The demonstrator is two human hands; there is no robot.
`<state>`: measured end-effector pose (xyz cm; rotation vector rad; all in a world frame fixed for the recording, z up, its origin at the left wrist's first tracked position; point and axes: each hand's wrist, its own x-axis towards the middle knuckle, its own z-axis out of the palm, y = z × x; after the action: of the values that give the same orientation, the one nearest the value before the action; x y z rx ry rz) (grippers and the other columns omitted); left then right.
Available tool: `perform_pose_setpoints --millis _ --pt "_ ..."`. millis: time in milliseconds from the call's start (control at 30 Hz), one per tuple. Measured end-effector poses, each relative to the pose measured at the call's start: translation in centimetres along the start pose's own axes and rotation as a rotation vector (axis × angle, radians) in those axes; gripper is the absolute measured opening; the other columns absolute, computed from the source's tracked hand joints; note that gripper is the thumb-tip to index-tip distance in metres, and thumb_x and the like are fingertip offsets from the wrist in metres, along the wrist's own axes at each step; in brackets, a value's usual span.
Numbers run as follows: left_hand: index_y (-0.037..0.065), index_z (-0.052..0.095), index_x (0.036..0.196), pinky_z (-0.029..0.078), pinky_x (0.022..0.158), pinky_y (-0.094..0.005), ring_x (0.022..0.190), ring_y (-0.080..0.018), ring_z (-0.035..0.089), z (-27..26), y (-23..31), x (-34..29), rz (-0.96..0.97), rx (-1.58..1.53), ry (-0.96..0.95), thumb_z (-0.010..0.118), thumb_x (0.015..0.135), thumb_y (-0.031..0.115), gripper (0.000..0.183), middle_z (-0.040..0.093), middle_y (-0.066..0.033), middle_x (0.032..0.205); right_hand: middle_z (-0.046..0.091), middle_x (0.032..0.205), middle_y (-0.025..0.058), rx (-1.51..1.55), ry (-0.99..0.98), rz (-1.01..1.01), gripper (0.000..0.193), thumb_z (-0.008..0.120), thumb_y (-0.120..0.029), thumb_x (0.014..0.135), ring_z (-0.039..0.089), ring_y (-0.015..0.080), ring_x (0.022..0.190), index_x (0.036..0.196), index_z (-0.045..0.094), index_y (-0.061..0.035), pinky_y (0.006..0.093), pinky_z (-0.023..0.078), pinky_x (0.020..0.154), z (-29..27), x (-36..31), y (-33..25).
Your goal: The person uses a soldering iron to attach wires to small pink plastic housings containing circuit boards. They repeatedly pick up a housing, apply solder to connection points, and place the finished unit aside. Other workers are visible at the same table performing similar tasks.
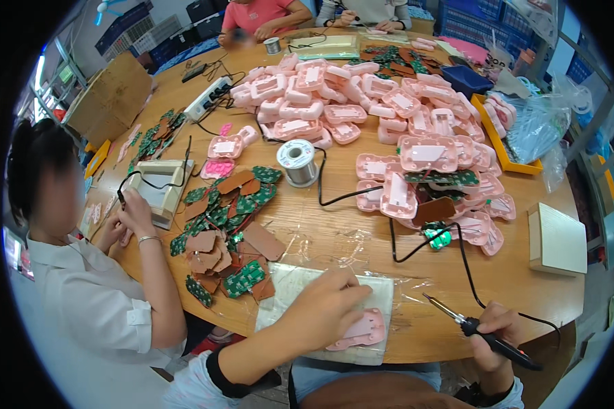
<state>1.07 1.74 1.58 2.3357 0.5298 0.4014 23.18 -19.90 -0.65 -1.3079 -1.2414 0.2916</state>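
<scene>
My right hand (496,335) is wrapped round the black handle of a soldering iron (469,326); its metal tip points up and left, clear of the work. My left hand (329,307) hangs over a pink plastic shell (363,332), fingers bent and drawn together; whatever they pinch is hidden. The shell lies on a pale, plastic-covered work board (286,283) at the table's near edge, partly covered by that hand. Left of the board, green circuit boards (244,278) lie heaped with brown rectangular pieces (262,240).
A solder wire spool (298,163) stands mid-table near a large pile of pink shells (297,109). The iron's black cord (462,262) loops past stacked shells (426,155). A cream box (556,238) sits at right. A co-worker (95,293) works at left; two people sit across.
</scene>
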Motion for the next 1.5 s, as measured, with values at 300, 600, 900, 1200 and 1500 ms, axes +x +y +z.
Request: perform_pose_setpoints --millis 300,600,900,1200,1500 --pt "0.01 0.072 0.091 0.042 0.079 -0.0362 0.089 -0.0259 0.053 -1.6 -5.1 1.5 0.04 0.263 0.223 0.074 0.069 0.008 0.022 0.061 -0.0068 0.089 0.049 0.059 0.0042 -0.04 -0.061 0.009 0.023 0.068 -0.002 0.067 0.044 0.0152 0.051 0.084 0.052 -0.0054 0.0288 0.032 0.05 0.8 1.4 0.4" --pt "0.009 0.07 0.085 0.042 0.07 -0.04 0.081 -0.0258 0.055 -2.3 -3.4 3.3 0.038 0.112 0.08 0.072 0.07 0.014 0.015 0.059 -0.0021 0.089 0.05 0.059 0.0044 -0.048 -0.049 0.027 0.026 0.069 -0.003 0.068 0.045 0.0153 0.05 0.087 0.051 -0.0059 0.0289 0.032 0.049 0.9 1.7 -0.3" --pt "0.002 0.066 0.09 0.046 0.063 -0.032 0.076 -0.0234 0.059 2.8 4.0 -4.5 -0.334 -0.142 0.203 0.073 0.073 0.004 0.018 0.061 -0.0105 0.091 0.055 0.063 0.0072 0.017 -0.167 0.007 0.028 0.071 -0.005 0.068 0.044 0.0164 0.048 0.089 0.053 -0.0058 0.0294 0.033 0.046 1.7 1.6 -0.4" --pt "0.0 0.066 0.088 0.047 0.066 -0.0287 0.081 -0.0217 0.06 4.2 3.9 -5.5 -0.343 -0.166 0.351 0.069 0.078 0.0 0.01 0.063 -0.0101 0.097 0.052 0.059 0.0067 -0.01 -0.401 -0.007 0.027 0.075 -0.011 0.067 0.044 0.0165 0.047 0.084 0.055 -0.006 0.0294 0.029 0.044 3.1 2.0 -1.4" --pt "0.0 0.065 0.086 0.047 0.069 -0.0314 0.084 -0.0247 0.06 4.2 3.8 -5.1 -0.312 -0.132 0.364 0.069 0.076 -0.001 0.011 0.063 -0.0107 0.095 0.052 0.06 0.0058 -0.002 -0.511 -0.017 0.027 0.075 -0.005 0.064 0.045 0.0167 0.048 0.085 0.057 -0.0062 0.0296 0.03 0.043 3.8 2.8 -1.1"
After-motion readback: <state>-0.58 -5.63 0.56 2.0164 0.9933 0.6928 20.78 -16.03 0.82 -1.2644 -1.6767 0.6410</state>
